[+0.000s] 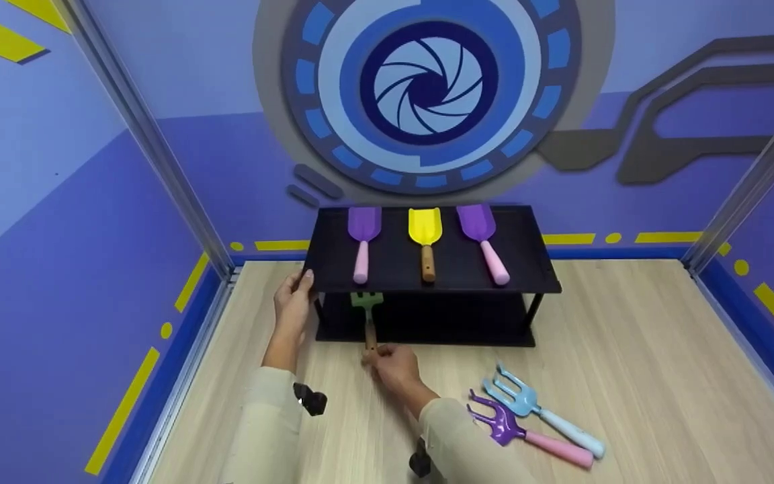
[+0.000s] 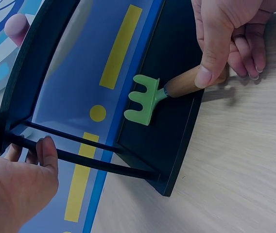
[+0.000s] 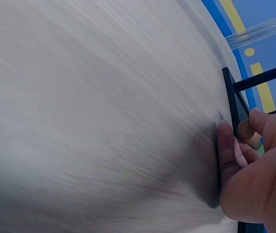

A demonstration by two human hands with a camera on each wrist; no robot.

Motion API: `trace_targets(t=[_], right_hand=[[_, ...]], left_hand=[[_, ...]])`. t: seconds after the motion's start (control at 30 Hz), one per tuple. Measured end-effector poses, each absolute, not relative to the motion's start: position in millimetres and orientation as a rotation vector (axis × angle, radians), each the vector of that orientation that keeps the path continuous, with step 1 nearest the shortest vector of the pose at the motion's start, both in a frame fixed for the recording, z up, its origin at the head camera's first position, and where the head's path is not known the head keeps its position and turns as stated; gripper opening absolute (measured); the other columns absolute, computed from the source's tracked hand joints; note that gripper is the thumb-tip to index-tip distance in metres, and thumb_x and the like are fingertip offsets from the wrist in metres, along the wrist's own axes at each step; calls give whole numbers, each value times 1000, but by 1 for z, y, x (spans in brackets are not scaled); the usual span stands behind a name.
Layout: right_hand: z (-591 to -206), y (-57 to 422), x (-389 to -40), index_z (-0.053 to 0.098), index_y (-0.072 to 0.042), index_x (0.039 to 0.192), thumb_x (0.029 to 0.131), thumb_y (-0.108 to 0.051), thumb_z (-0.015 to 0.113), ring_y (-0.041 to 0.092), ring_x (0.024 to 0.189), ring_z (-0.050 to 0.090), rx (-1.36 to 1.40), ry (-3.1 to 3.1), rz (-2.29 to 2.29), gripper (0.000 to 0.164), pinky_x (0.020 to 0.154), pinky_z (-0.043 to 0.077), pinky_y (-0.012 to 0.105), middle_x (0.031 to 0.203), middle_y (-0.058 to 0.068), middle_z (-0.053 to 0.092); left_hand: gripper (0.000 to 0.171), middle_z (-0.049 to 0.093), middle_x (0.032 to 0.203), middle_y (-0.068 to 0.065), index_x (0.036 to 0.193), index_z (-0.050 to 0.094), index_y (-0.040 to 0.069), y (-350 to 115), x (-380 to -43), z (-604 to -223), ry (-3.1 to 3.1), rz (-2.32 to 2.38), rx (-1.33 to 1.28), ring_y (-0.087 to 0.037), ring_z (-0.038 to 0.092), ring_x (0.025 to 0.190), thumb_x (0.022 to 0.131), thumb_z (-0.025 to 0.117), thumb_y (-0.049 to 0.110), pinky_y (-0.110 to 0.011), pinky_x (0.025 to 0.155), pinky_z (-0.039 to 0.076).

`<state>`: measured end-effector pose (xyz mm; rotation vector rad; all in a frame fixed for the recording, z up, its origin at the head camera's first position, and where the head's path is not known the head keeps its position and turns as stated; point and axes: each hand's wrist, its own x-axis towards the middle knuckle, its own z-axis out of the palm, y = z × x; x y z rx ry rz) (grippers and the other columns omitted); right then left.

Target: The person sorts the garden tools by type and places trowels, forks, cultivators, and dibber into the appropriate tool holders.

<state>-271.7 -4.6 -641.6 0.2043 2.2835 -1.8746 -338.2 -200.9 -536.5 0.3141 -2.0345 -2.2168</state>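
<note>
A green toy garden fork (image 2: 143, 99) with a wooden handle reaches over the lower board of a black two-tier rack (image 1: 387, 262). My right hand (image 1: 395, 366) pinches the end of that handle at the rack's front edge; in the right wrist view, the handle's round butt (image 3: 246, 131) shows between thumb and fingers. With my left hand (image 1: 293, 302) I grip the top board's left edge, fingers curled beside the side post (image 2: 75, 158). On the top board lie a purple shovel (image 1: 364, 225), a yellow shovel (image 1: 425, 228) and another purple shovel (image 1: 477, 223).
Right of my right forearm, a light-blue fork (image 1: 525, 401) and a purple fork with a pink handle (image 1: 506, 427) lie close together on the wooden table (image 1: 629, 336). Printed panels (image 1: 212, 161) and metal corner posts (image 1: 158, 161) enclose the table behind and at the sides.
</note>
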Motion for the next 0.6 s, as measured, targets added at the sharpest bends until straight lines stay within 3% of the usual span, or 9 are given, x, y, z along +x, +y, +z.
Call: trace_targets(t=[0.27, 0.53, 0.6], right_hand=[[-641, -6, -274, 76, -1, 107, 97, -26, 80, 13, 73, 64, 217, 2303, -1844, 27, 64, 53, 24, 91, 11, 77], [-639, -7, -281, 75, -1, 125, 98, -31, 79, 14, 84, 70, 287, 2347, -1739, 41, 69, 58, 26, 114, 12, 78], [-639, -7, -282, 74, -2, 127, 98, -32, 79, 15, 82, 72, 297, 2343, -1721, 42, 68, 58, 26, 112, 12, 79]], left_hand=[[46, 54, 153, -19, 153, 52, 3, -203, -337, -538, -2035, -2231, 306, -32, 55, 143, 115, 51, 29, -45, 125, 44], [45, 55, 150, -18, 149, 55, 3, -201, -338, -539, -2037, -2216, 328, -31, 57, 140, 114, 53, 31, -45, 124, 45], [45, 55, 149, -19, 149, 55, 2, -201, -339, -540, -2037, -2210, 332, -31, 57, 139, 114, 53, 31, -46, 123, 45]])
